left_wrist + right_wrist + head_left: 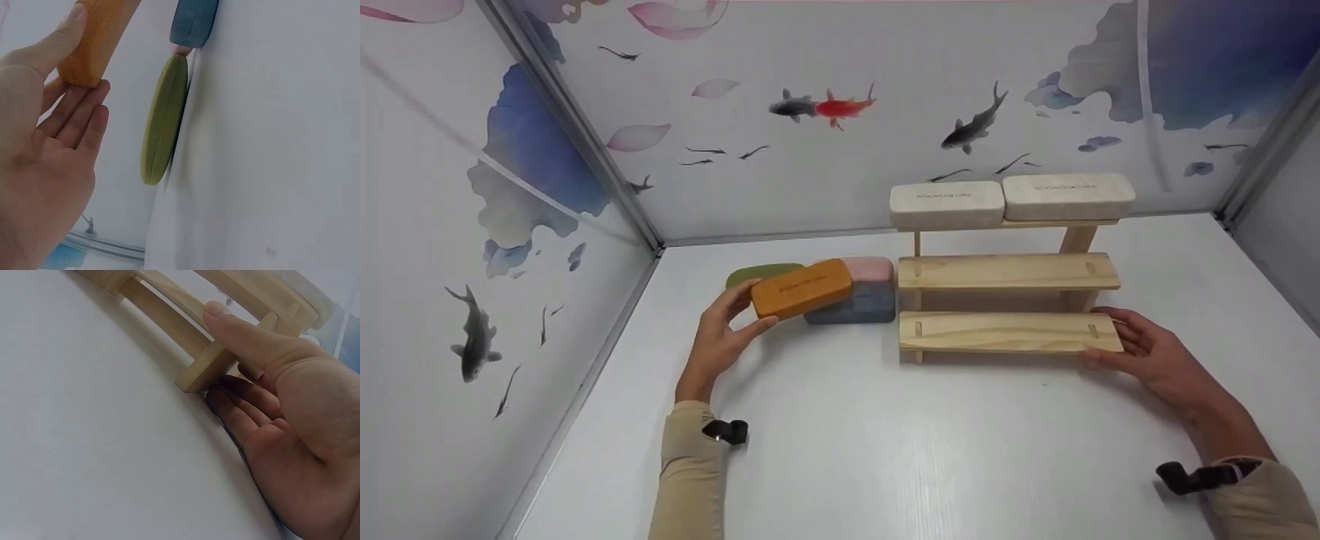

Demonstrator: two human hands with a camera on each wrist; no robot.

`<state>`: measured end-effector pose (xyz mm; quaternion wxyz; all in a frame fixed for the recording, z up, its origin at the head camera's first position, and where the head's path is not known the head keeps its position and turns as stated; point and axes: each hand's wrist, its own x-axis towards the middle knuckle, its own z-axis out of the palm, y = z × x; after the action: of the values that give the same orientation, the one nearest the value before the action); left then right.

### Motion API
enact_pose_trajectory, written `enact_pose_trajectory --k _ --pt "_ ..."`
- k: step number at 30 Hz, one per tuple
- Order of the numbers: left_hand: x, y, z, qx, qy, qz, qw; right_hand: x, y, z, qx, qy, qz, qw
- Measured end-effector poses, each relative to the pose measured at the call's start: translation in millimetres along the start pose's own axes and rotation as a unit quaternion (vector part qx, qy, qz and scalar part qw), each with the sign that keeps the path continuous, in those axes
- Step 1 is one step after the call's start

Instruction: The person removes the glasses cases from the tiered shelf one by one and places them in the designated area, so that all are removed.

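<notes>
My left hand (718, 337) pinches the left end of an orange glasses case (802, 289) between thumb and fingers, raised and tilted with its right end higher. Under and behind it are a green case (757, 273), a pink case (876, 268) and a blue-grey case (866, 304). In the left wrist view the green case (164, 121) shows a seam along its side. My right hand (1161, 367) grips the right end of a three-step wooden rack (1009, 334) at the lowest step, thumb in front, fingers partly hidden behind. Two white cases (946, 205) stand side by side on the top step.
The rack and cases are on a white table (930, 450). Behind it rises a printed back panel (780, 172), and a side panel (420, 337) with a metal edge stands at the left. Another panel (1286, 157) borders the right.
</notes>
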<state>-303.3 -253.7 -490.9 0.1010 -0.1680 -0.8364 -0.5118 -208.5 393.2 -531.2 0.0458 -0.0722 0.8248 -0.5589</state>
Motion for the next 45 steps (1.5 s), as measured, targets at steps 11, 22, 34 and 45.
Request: enact_pose_trajectory --k 11,22,34,45 --pt "-8.1 -5.8 -18.2 0.022 0.007 -0.019 0.9996 0.0 0 1 0.012 0.001 -0.003 0.9999" --pt "-18.1 -13.5 -46.7 0.049 0.03 -0.048 0.9972 -0.8 1 1 0.004 0.001 -0.001 1.0" --pt "-28.7 -31.2 -58.8 0.028 0.038 -0.095 0.9944 -0.7 1 -1 -0.002 0.002 0.0 1.0" --pt "-38.1 -41.5 -69.1 -0.001 -0.014 -0.126 0.992 0.5 2 1 0.023 0.001 -0.001 0.9997"
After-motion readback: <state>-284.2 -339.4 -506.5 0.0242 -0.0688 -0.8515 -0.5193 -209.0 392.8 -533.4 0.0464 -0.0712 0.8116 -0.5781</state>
